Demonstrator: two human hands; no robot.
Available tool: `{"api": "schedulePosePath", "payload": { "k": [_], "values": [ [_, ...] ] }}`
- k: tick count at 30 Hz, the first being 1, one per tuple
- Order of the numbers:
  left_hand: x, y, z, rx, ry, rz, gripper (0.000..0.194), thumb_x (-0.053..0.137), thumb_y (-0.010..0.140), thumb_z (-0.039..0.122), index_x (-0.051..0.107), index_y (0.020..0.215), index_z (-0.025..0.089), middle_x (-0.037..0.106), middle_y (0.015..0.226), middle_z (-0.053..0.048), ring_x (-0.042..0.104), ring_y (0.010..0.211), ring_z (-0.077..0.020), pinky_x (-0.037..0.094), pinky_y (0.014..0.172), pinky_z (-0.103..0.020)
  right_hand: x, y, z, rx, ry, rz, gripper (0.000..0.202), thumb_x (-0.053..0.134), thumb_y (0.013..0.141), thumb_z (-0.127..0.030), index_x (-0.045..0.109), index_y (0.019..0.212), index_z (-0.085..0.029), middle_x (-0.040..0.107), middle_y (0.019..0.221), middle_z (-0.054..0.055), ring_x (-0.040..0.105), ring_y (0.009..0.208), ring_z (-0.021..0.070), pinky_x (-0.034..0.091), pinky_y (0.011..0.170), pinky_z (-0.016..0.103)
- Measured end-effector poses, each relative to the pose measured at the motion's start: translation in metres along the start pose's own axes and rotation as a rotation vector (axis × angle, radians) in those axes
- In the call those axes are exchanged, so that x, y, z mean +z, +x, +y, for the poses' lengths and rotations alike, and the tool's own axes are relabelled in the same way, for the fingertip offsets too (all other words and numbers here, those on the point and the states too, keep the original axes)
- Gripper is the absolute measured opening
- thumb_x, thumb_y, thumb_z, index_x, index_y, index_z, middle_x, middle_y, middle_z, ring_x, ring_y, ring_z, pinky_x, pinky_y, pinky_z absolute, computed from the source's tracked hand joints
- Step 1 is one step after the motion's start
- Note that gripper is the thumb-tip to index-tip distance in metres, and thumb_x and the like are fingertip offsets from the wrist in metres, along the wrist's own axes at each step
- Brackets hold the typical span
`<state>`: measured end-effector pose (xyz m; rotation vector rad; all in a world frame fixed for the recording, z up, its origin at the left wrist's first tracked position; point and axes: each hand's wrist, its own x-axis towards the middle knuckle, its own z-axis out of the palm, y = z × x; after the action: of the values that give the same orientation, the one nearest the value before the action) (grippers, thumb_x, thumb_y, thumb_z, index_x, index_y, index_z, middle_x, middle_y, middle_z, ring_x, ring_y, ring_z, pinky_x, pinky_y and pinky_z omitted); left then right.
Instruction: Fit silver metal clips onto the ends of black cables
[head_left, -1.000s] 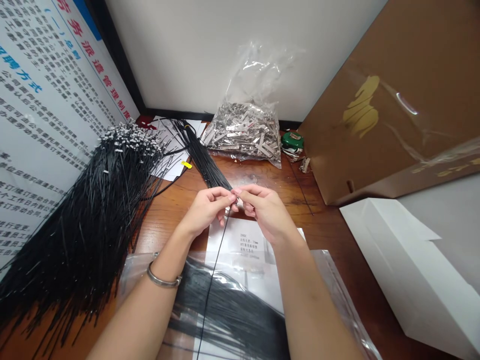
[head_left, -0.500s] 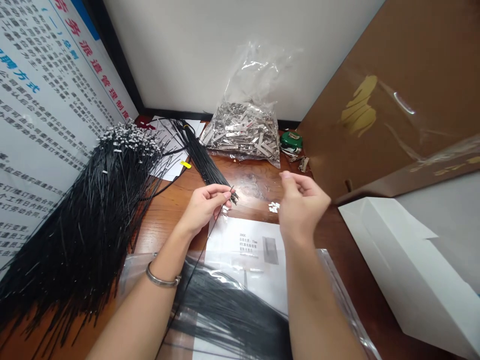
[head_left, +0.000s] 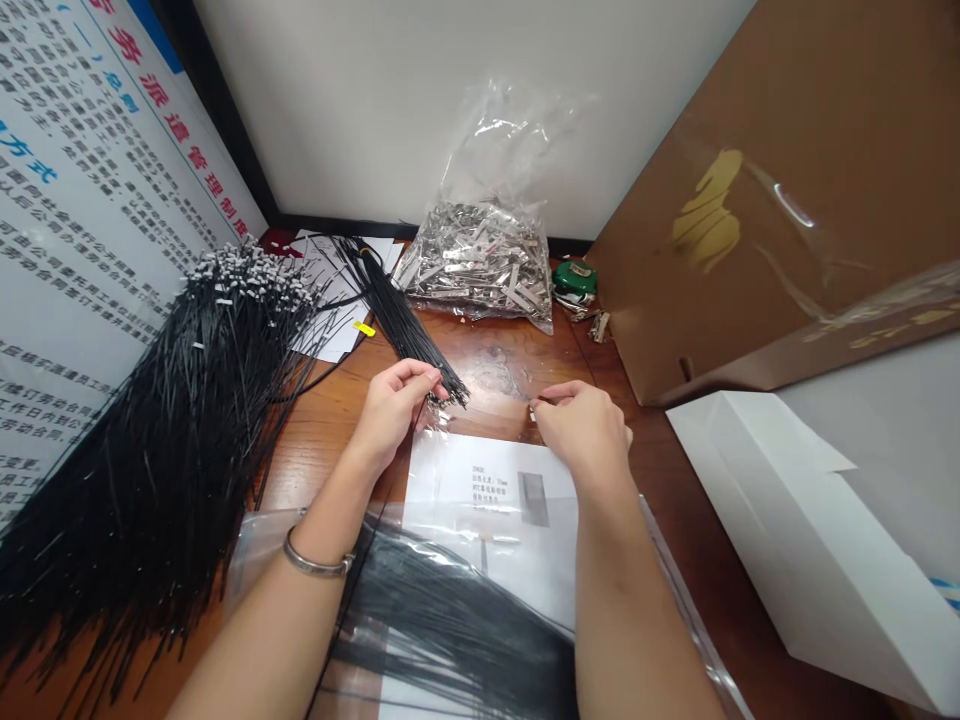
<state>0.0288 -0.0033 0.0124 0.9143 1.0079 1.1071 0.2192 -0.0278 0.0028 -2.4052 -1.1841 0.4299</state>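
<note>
My left hand is closed in a pinch on a thin black wire, whose length hangs down toward my forearm. Just past its fingertips lies the end of a bundle of black wires, tied with a yellow band. My right hand has come down to the table with thumb and forefinger together. A small white piece shows at those fingertips; whether it is gripped or only touched is hidden. More small white bits lie beside my left hand.
A large heap of black wires with white ends fills the left side. Behind stand a clear bag of metal strips and a green tape measure. A printed sheet, a bag of wires and a white box are nearer.
My right hand has lowered and moved left onto the spot of the small white pieces. My left hand, still pinching the wire, has shifted slightly left. The view has turned a little.
</note>
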Motion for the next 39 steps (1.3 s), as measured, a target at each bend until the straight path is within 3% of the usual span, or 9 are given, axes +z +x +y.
{"api": "schedulePosePath", "payload": {
  "k": [5,17,22,27,29,32,35,39],
  "values": [
    [0.0,0.0,-0.001,-0.001,-0.004,0.012,0.014,0.065,0.065,0.026,0.056,0.066,0.015,0.061,0.057,0.001,0.034,0.036,-0.0036,0.027,0.035,-0.018,-0.002,0.0,-0.001,0.023,-0.01,-0.065,0.016,0.055,0.065,-0.017,0.07,0.069,-0.022,0.072,0.078,0.012,0.063,0.079,0.0294,0.042,0.074,0.043],
    [-0.001,0.0,-0.003,-0.002,0.076,0.01,0.012,0.063,0.066,0.025,0.056,0.067,0.015,0.061,0.057,0.001,0.035,0.035,-0.0036,0.027,0.035,-0.019,0.001,0.003,0.003,-0.009,0.036,-0.045,0.016,0.057,0.066,-0.025,0.071,0.073,-0.02,0.072,0.079,0.014,0.063,0.073,0.0278,0.042,0.063,0.037],
    [0.0,0.0,-0.003,0.031,0.08,-0.002,0.013,0.064,0.067,0.026,0.058,0.067,0.015,0.062,0.059,0.001,0.036,0.035,-0.0033,0.027,0.036,-0.019,-0.001,0.001,-0.001,-0.013,0.029,-0.059,0.025,0.052,0.063,-0.012,0.067,0.082,-0.018,0.07,0.081,0.013,0.062,0.08,0.0286,0.04,0.067,0.036],
    [-0.001,-0.001,-0.004,0.037,0.079,-0.024,0.016,0.066,0.069,0.028,0.059,0.069,0.014,0.063,0.06,0.001,0.036,0.037,-0.0035,0.027,0.037,-0.019,-0.003,-0.006,-0.011,-0.117,0.314,0.064,0.02,0.053,0.072,-0.015,0.06,0.09,-0.02,0.068,0.073,0.005,0.061,0.075,0.0232,0.042,0.074,0.036],
    [-0.001,-0.001,-0.004,0.036,0.09,-0.034,0.019,0.069,0.069,0.031,0.062,0.072,0.014,0.064,0.06,0.0,0.037,0.038,-0.0038,0.028,0.037,-0.019,-0.001,-0.01,-0.019,-0.169,0.592,-0.01,0.017,0.059,0.073,-0.022,0.058,0.09,-0.02,0.068,0.072,0.003,0.058,0.06,0.0175,0.044,0.064,0.032],
    [0.0,-0.002,-0.004,0.045,0.111,-0.045,0.023,0.073,0.068,0.033,0.066,0.075,0.013,0.064,0.06,-0.001,0.039,0.04,-0.0044,0.029,0.039,-0.019,0.003,-0.019,-0.031,-0.181,0.93,-0.289,0.022,0.07,0.068,-0.03,0.057,0.082,-0.019,0.07,0.074,0.003,0.049,0.043,0.0103,0.038,0.046,0.027],
    [0.0,-0.003,-0.004,0.045,0.119,-0.064,0.028,0.076,0.066,0.036,0.067,0.076,0.012,0.067,0.063,-0.003,0.042,0.041,-0.0047,0.029,0.04,-0.019,0.006,-0.027,-0.041,-0.217,1.017,-0.413,0.023,0.075,0.065,-0.033,0.061,0.073,-0.017,0.066,0.064,0.001,0.046,0.038,0.0076,0.034,0.04,0.025],
    [-0.001,-0.002,-0.005,0.037,0.112,-0.067,0.031,0.078,0.064,0.037,0.067,0.076,0.011,0.069,0.064,-0.004,0.043,0.041,-0.0047,0.028,0.04,-0.019,0.006,-0.031,-0.046,-0.214,1.039,-0.45,0.022,0.075,0.065,-0.033,0.067,0.076,-0.015,0.064,0.058,0.0,0.045,0.037,0.0065,0.034,0.038,0.023]
  ]
}}
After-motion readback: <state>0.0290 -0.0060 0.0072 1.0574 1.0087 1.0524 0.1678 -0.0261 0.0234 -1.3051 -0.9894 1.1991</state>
